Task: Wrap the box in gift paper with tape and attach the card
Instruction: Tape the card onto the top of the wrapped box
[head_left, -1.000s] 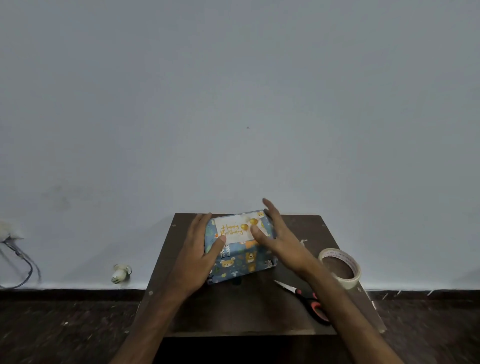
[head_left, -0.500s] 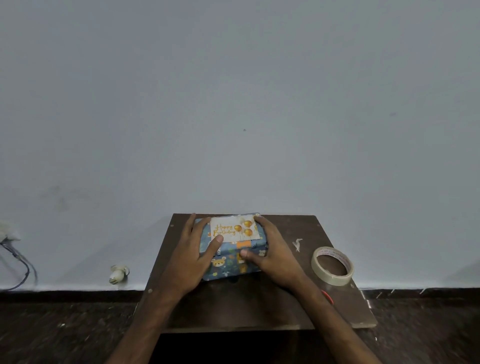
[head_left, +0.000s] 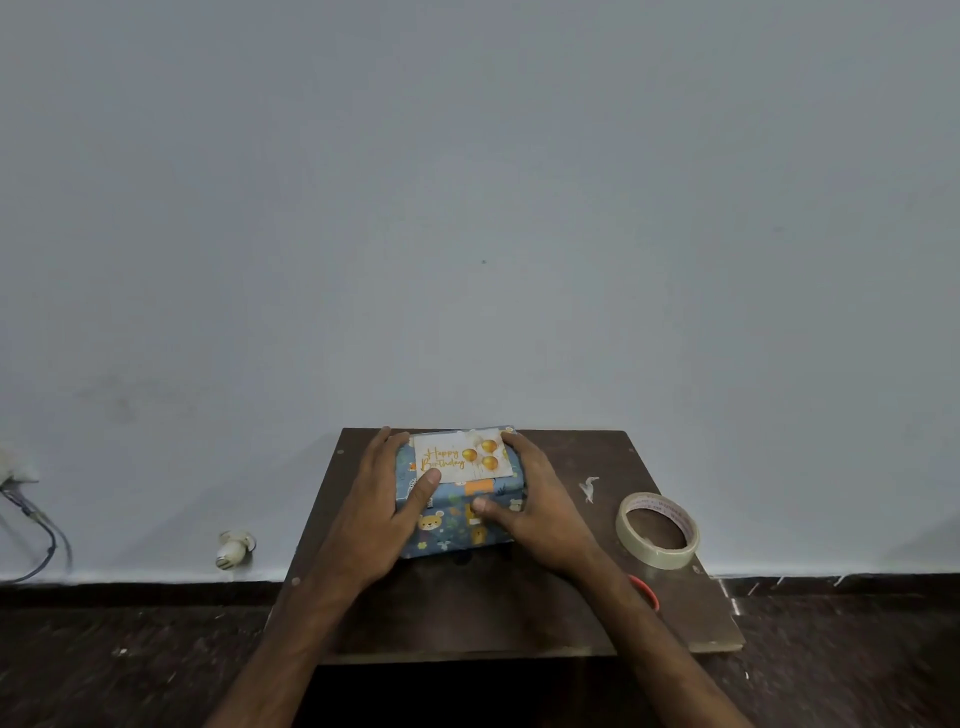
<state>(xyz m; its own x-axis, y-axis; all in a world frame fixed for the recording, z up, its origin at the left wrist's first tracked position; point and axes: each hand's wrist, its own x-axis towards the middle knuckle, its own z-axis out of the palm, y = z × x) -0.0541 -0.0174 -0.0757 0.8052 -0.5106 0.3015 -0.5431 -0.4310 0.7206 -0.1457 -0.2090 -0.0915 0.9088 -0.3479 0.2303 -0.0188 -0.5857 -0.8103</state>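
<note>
Box (head_left: 460, 519), wrapped in blue animal-print paper, sits toward the far middle of the desk (head_left: 571, 618), with the card (head_left: 462, 457) lying flat on its top face. Whether tape holds the card cannot be told. If it is loose or only lightly stuck, tilting or lifting the box could let it slide off, and the left thumb pressing its near-left corner could skew or crease it. A hard squeeze from both sides might also dent the paper or pop a taped fold.

The left hand (head_left: 379, 519) clasps the box's left end, fingers (head_left: 387, 441) reaching along that side toward the far edge, thumb laid over the top onto the card's corner. The right hand (head_left: 545, 514) clasps the right end, fingers round the far right corner, thumb pressed on the near face. Both grip the box between them.

A tape roll (head_left: 657, 530) lies to the right, apart from the box, and the red handle of scissors (head_left: 647, 592) peeks from under the right forearm
</note>
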